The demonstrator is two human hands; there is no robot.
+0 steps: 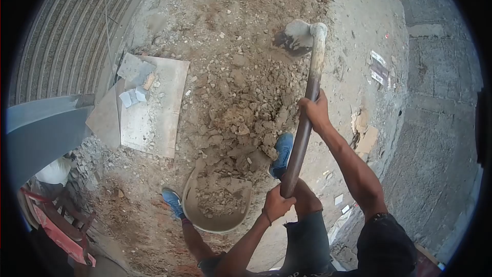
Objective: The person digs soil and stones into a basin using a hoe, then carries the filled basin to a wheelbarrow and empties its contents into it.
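Both my hands grip the long handle of a hoe (302, 138), which slants up and away in front of me. My left hand (278, 204) is closed around the brown handle's near end. Farther up the handle, my right hand (314, 111) wraps around it. The hoe's broad, dirt-smeared blade (297, 36) is at the far end, over the ground past the rubble pile (246, 107). A shallow pan (189, 205) holding broken rubble lies between my feet, its far side against the loose soil.
My blue shoes (283, 151) stand either side of the pan. Dusty boards (171, 92) lie at left near a ribbed shutter (61, 41). A red object (56, 231) is at lower left. Torn cardboard (367, 138) and paper scraps lie at right, beside a concrete strip (435, 97).
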